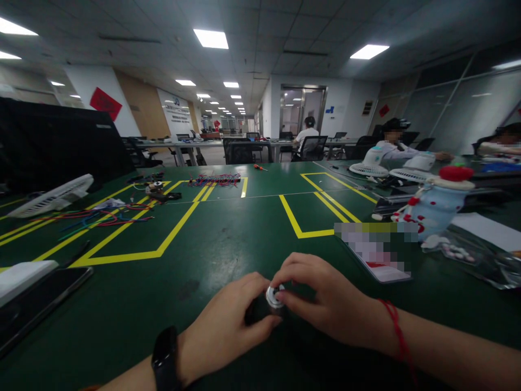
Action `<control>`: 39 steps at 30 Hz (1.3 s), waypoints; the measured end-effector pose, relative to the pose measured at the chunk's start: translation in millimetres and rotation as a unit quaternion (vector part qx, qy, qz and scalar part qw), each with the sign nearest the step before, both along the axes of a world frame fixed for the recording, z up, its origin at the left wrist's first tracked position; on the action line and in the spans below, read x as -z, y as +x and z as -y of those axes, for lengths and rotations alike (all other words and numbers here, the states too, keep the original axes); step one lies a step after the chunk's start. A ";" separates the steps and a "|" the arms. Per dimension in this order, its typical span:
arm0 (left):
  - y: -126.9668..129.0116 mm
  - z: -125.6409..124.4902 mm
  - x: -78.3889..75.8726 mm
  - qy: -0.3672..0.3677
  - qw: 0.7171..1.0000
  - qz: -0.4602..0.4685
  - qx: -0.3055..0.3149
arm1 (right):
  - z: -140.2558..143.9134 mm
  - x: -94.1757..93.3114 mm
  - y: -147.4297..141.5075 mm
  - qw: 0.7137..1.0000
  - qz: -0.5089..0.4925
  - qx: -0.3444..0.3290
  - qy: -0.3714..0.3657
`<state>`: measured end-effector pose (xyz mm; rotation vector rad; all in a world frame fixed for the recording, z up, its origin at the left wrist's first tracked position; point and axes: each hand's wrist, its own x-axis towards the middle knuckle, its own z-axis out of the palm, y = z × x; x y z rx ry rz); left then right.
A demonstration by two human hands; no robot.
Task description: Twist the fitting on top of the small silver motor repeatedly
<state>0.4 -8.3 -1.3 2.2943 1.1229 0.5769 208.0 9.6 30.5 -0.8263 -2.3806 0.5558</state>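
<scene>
We've got our left hand [228,326] curled round a small dark part [256,310] on the green table [228,239]; right hand [321,301] pinches its silver cap [275,296] between thumb and fingertips; right of that hand, a clear bag [476,260] holds small white bits; a phone [36,304] lies well left.

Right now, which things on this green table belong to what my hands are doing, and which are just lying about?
In hand:
- small black part with a silver round cap, in the grip of left hand and right hand

Lying about:
- coloured wires
- white fan grille
- black phone
- pale blue snowman figure
</scene>
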 end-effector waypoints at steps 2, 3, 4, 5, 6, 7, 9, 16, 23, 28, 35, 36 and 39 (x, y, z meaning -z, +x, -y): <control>0.4 0.2 0.0 0.000 1.000 -0.001 -0.001 | 1.9 0.6 1.6 0.999 0.033 -0.008 0.042; 0.7 0.4 -0.2 0.000 1.000 0.000 -0.001 | 2.6 1.9 3.5 0.996 0.046 -0.016 0.069; 0.9 0.6 -0.4 0.000 1.000 0.001 -0.002 | 3.2 3.6 5.9 0.993 0.058 -0.027 0.097; 1.2 0.8 -0.8 0.001 1.000 0.002 -0.001 | 3.6 5.6 8.5 0.990 0.065 -0.038 0.119; 1.4 1.0 -1.3 0.002 1.000 0.004 -0.001 | 3.9 8.0 11.0 0.989 0.064 -0.044 0.127; 1.5 1.2 -1.9 0.002 1.000 0.005 0.001 | 4.1 10.4 13.1 0.990 0.051 -0.046 0.119; 1.7 1.3 -3.2 0.002 1.000 0.007 0.002 | 3.8 15.1 15.1 0.998 -0.011 -0.025 0.058; -0.2 1.5 -2.2 -0.004 1.000 -0.004 -0.007 | -0.6 14.2 -0.8 0.992 -0.114 0.015 -0.055; 0.7 1.9 -3.3 0.002 1.000 -0.008 -0.007 | -7.6 7.4 18.4 0.992 -0.103 0.046 -0.052; 1.3 1.1 -6.3 0.002 1.000 -0.010 -0.004 | -7.8 17.6 35.4 0.994 0.043 -0.023 -0.098; 0.2 0.3 -4.3 -0.004 1.000 -0.006 -0.003 | -17.5 22.7 39.1 0.987 -0.002 -0.028 -0.159; -0.1 0.2 -3.8 -0.004 1.000 -0.005 -0.001 | -19.7 23.3 40.2 0.982 -0.029 -0.012 -0.188; -0.4 -0.2 -3.2 -0.007 1.000 0.000 0.001 | -22.4 25.8 42.7 0.970 -0.067 0.026 -0.232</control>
